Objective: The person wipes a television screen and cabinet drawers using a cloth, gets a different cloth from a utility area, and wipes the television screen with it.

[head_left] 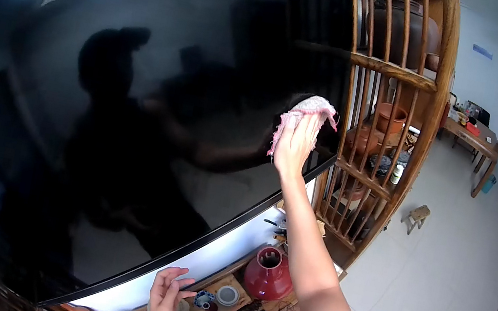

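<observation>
My right hand (295, 142) presses a pink and white cloth (315, 106) flat against the dark glossy screen of a large television (197, 146), near its lower right corner. The fingers lie over the cloth, and its frayed pink edge sticks out around them. Below the screen's bottom edge, my left hand (167, 294) hangs with its fingers apart and loosely curled, holding nothing. Close by it are a small blue and white cup (204, 299) and a round grey-white dish (227, 296) on a wooden tray.
A red vase (268, 273) stands on the wooden cabinet under the television. To the right rises a slatted wooden shelf (397, 68) holding clay pots. Farther off are a small stool (417, 216) and a table (475, 137) with things on it. The screen reflects a person and a lamp.
</observation>
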Demonstrator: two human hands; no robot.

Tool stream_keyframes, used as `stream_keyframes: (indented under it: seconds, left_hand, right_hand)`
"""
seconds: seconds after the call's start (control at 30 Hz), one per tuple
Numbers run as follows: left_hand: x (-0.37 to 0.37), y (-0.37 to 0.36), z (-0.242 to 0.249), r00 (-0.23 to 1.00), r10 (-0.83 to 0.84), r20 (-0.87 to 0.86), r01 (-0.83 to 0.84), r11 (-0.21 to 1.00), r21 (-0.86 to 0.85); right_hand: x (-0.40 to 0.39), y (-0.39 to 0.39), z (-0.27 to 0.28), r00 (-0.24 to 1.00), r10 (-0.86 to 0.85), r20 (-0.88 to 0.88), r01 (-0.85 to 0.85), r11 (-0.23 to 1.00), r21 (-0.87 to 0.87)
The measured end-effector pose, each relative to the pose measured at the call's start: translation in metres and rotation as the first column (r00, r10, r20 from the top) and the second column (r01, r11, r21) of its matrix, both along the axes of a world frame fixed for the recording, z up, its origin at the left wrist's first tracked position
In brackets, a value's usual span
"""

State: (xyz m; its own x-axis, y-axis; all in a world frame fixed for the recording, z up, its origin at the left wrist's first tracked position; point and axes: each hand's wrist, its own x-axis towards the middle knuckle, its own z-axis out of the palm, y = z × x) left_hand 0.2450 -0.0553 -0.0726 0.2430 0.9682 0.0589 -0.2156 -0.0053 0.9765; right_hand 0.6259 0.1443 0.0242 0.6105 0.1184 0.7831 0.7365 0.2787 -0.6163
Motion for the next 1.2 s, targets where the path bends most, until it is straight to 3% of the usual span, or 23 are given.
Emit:
stream_keyframes:
  seconds: [0.03, 0.1, 0.17, 0.2, 0.27, 0.3, 0.37, 0.43, 0.53, 0.57, 0.6, 0.7, 0.83, 0.9, 1.0, 1.1, 1.13, 1.2]
  left_hand:
    - [0.002, 0.000, 0.001, 1.000, -0.001, -0.004, 0.001, 1.000, -0.010]
    - [0.008, 0.000, 0.002, 1.000, 0.014, -0.007, -0.014, 1.000, -0.017]
    - [0.016, 0.002, -0.001, 0.995, 0.039, 0.093, -0.036, 0.999, -0.029]
    - [0.018, 0.003, -0.001, 0.996, 0.032, 0.084, -0.030, 0.999, -0.020]
    - [0.023, 0.004, -0.005, 0.997, 0.074, 0.028, -0.073, 0.996, -0.055]
    - [0.027, 0.005, -0.003, 0.997, 0.068, 0.025, -0.067, 0.997, -0.047]
    - [0.032, 0.005, 0.001, 0.997, 0.075, 0.012, -0.074, 0.995, -0.065]
    - [0.034, 0.005, -0.004, 0.998, 0.069, 0.000, -0.069, 0.997, -0.044]
    - [0.035, 0.005, -0.018, 0.999, 0.031, 0.006, -0.031, 0.999, -0.039]
    - [0.035, 0.004, -0.020, 1.000, 0.031, 0.002, -0.031, 0.999, -0.039]
    - [0.036, 0.002, -0.021, 0.999, 0.035, -0.014, -0.035, 0.999, -0.040]
    - [0.038, -0.001, -0.017, 0.999, 0.038, -0.023, -0.039, 0.999, -0.038]
    - [0.049, -0.001, -0.009, 0.999, 0.047, -0.018, -0.048, 0.997, -0.058]
    - [0.060, -0.001, -0.003, 0.998, 0.042, -0.042, -0.045, 0.996, -0.072]
    - [0.077, -0.005, 0.006, 0.997, 0.036, -0.069, -0.042, 0.995, -0.087]
    - [0.079, -0.007, 0.005, 0.999, 0.026, -0.043, -0.029, 0.996, -0.079]
    - [0.077, -0.008, 0.003, 1.000, 0.020, -0.022, -0.021, 0.997, -0.077]
    - [0.067, -0.009, -0.004, 0.999, 0.036, -0.007, -0.036, 0.997, -0.066]
  right_hand:
    - [-0.005, -0.004, 0.000, 1.000, -0.009, 0.003, 0.009, 0.999, 0.038]
    - [-0.044, -0.023, -0.014, 0.988, 0.093, 0.121, -0.077, 0.989, -0.126]
    - [-0.112, -0.035, -0.034, 0.922, 0.000, 0.386, 0.020, 0.999, -0.048]
    - [-0.141, -0.048, -0.047, 0.869, 0.234, 0.435, -0.163, 0.967, -0.195]
    - [-0.172, -0.065, -0.057, 0.787, 0.301, 0.539, -0.331, 0.943, -0.044]
    - [-0.173, -0.064, -0.069, 0.718, 0.365, 0.592, -0.395, 0.915, -0.086]
    - [-0.150, -0.060, -0.084, 0.694, 0.361, 0.623, -0.382, 0.918, -0.106]
    - [-0.108, -0.060, -0.087, 0.796, 0.201, 0.572, -0.228, 0.973, -0.024]
    - [-0.045, -0.043, -0.119, 0.959, 0.092, 0.269, -0.034, 0.976, -0.214]
    - [-0.023, -0.036, -0.128, 0.970, 0.229, 0.088, -0.200, 0.945, -0.259]
    - [-0.006, -0.020, -0.137, 0.993, -0.002, 0.117, 0.022, 0.984, -0.176]
    - [0.044, 0.004, -0.113, 0.969, -0.199, 0.146, 0.216, 0.971, -0.107]
    - [0.060, -0.014, 0.017, 0.988, 0.053, 0.142, -0.042, 0.996, -0.077]
    - [0.053, -0.010, 0.071, 0.950, -0.033, 0.312, -0.001, 0.994, 0.109]
    - [0.044, -0.015, 0.112, 0.925, -0.051, 0.376, -0.019, 0.983, 0.180]
    - [0.069, -0.001, 0.079, 0.932, -0.174, 0.317, 0.131, 0.979, 0.153]
    - [0.083, 0.006, 0.053, 0.951, -0.141, 0.275, 0.102, 0.983, 0.153]
    - [0.096, 0.006, -0.011, 0.996, -0.081, 0.032, 0.081, 0.997, 0.012]
